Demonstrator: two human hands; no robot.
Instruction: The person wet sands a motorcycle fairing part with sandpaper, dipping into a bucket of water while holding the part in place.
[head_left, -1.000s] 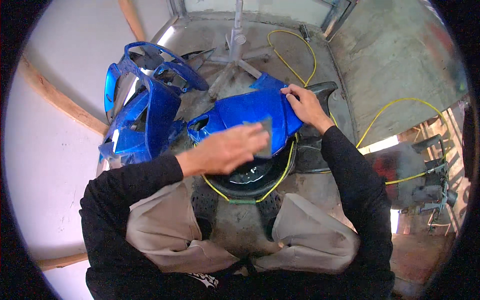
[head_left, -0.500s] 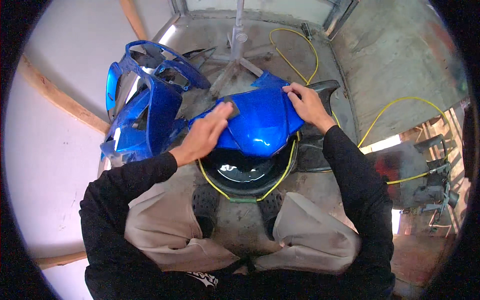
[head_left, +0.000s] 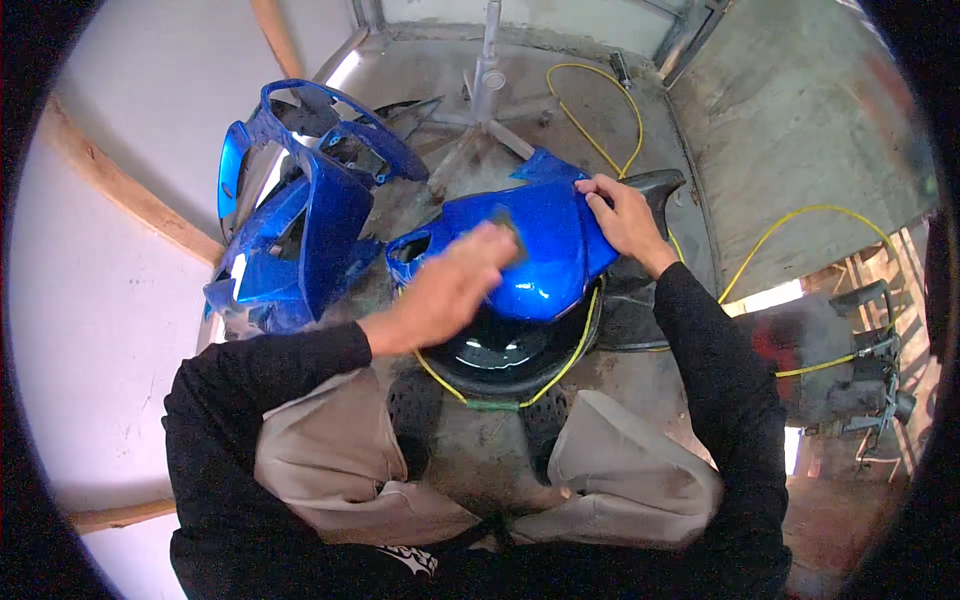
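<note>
A glossy blue plastic fairing panel (head_left: 540,285) lies across the top of a round black tub (head_left: 470,378) in front of me. Blurred by motion, my left hand (head_left: 445,290) presses a small grey-green pad (head_left: 510,238), which looks like sandpaper, against the panel's middle. Only the pad's edge shows past the fingertips. My right hand (head_left: 627,218) is closed over the panel's upper right edge. Dark, shiny liquid (head_left: 490,345) shows in the tub below the panel.
Left of the tub stands a larger blue fairing frame (head_left: 335,230). A grey metal stand (head_left: 488,95) is behind. Dark plastic parts (head_left: 650,190) lie at the right, near a yellow hose (head_left: 810,212) and a dusty machine (head_left: 810,340). A white wall (head_left: 110,330) closes the left side.
My left hand has slid right across the panel with the pad, uncovering an opening at the panel's left end. My right hand keeps its hold; the whole view has shifted slightly.
</note>
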